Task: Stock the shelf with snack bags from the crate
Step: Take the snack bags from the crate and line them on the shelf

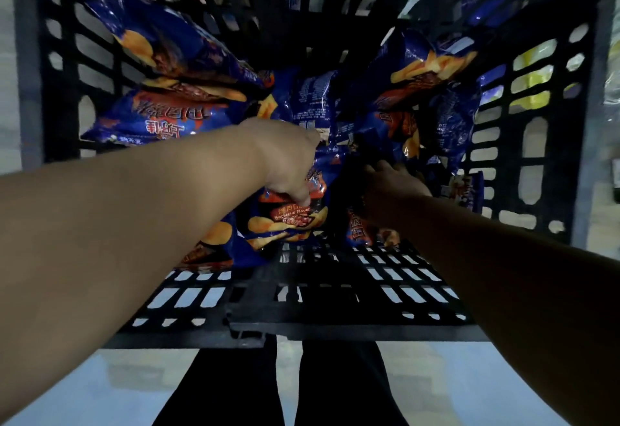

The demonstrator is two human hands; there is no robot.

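Note:
Both my arms reach down into a black slatted crate that holds several blue snack bags with chip pictures. My left hand grips the top of a blue barbecue-flavour bag near the crate's middle. My right hand reaches into the dark right side and curls over another blue bag; its fingertips are hidden in shadow. More bags lean against the left wall and the right wall.
The crate's near wall lies flat below my arms. My dark trouser legs stand on a pale floor. Through the right slats shelf goods show faintly.

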